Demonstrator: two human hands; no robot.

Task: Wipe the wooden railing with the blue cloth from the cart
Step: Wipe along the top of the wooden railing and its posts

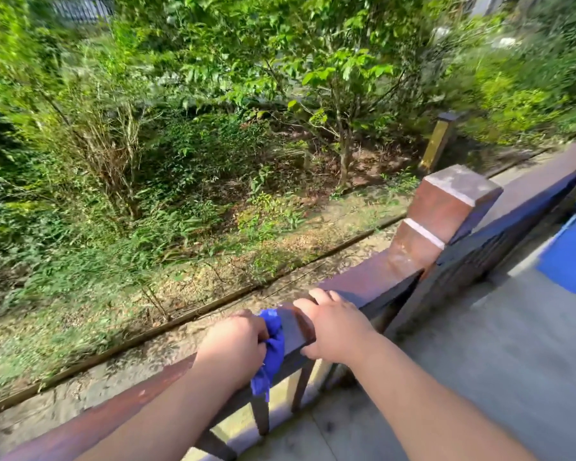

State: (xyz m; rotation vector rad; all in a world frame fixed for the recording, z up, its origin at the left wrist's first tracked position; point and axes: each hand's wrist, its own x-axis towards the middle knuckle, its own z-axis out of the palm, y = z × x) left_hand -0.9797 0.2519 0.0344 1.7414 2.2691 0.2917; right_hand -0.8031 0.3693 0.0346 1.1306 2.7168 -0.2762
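Note:
A dark reddish-brown wooden railing [373, 281] runs from the lower left up to the right edge of the head view. My left hand [233, 344] is closed around a bunched blue cloth [273, 351] and presses it against the top rail; the cloth's tail hangs down the near side. Just right of it, my right hand [333, 324] grips the same rail, fingers over the top and thumb underneath. About a hand's width of bare rail shows between the two hands.
A square wooden post [446, 211] with a pale cap stands on the railing to the right of my hands. A blue bin or cart [572, 254] sits at the right edge on the concrete walkway [479, 361]. Beyond the railing lie a gravel strip and dense green shrubs.

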